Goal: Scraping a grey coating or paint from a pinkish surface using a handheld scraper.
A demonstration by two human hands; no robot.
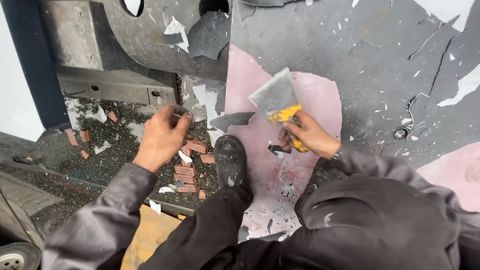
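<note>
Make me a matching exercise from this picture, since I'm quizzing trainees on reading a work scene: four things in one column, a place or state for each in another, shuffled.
Things:
1. scraper
2. left hand
3. boot
4. red brick pieces

Places or states:
A. scattered on the dark gritty ground
B. held in the right hand over the pink patch
C. planted on the lower edge of the pink patch
D. pinching a small grey flake, held over the ground

Pairs: 1-B, 2-D, 3-C, 4-A

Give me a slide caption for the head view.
Right hand grips a yellow-handled scraper against peeling grey paint; left hand hovers over debris.
</note>
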